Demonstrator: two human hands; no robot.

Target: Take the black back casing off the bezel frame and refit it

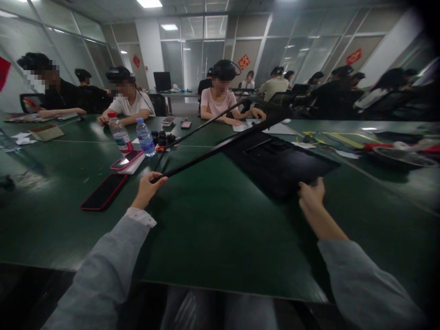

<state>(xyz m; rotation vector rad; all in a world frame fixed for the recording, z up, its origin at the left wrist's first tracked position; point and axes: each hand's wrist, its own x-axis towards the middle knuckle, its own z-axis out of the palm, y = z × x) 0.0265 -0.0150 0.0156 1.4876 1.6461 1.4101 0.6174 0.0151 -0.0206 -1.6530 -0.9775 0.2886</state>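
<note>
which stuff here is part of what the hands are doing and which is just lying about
In use:
- long black strip, in the left hand
- flat black panel, in the right hand

Apparently just lying about:
- near phone
- far phone
- red-capped bottle
- blue-capped bottle

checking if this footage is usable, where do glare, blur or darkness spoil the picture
Head view: the ceiling light burns out white, pale sheen lies on the green table; head view, right edge: stretched and soft, upper corner black; head view, hands: the black item at the right hand shows little detail.
</note>
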